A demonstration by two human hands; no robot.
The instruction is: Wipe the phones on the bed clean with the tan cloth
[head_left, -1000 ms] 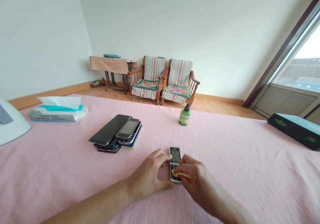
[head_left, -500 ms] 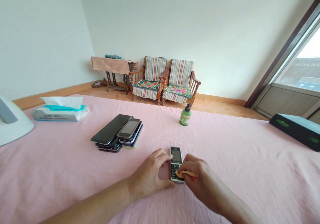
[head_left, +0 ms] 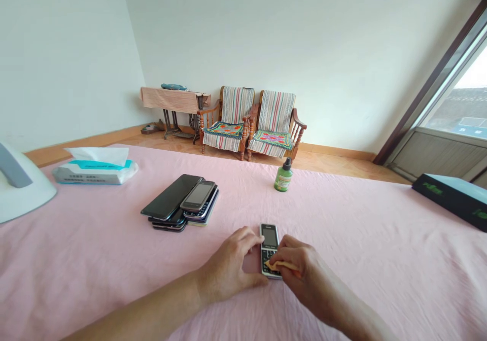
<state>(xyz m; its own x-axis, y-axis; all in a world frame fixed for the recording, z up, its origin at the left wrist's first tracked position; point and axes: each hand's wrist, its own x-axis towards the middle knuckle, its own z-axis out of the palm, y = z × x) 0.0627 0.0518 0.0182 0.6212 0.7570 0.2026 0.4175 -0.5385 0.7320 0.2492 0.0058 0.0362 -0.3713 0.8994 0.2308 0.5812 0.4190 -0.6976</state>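
A keypad mobile phone [head_left: 270,238] with a pale frame lies face up on the pink cloth. My left hand [head_left: 232,265] steadies it, fingertips at its left edge and thumb by its bottom end. Pinched in my right hand [head_left: 304,265] is a folded orange-yellow cloth [head_left: 283,265], pressed onto the phone's keypad. The fingers and cloth cover part of the keys. Beyond my left hand lie stacked phones: a large black smartphone [head_left: 173,197] tops one pile, and a smaller grey phone [head_left: 198,196] tops the pile beside it.
A green bottle [head_left: 283,177] with a black top stands behind the phone. To the left are a tissue pack [head_left: 95,172] and a white-and-grey object [head_left: 23,189], partly cut off. At right lies a black box [head_left: 449,196]. Two chairs [head_left: 272,128] stand beyond the pink-covered surface [head_left: 342,219].
The whole view has shifted slightly, with things appearing a little farther right. Both hands keep their places at the phone, and the cloth stays on the keypad.
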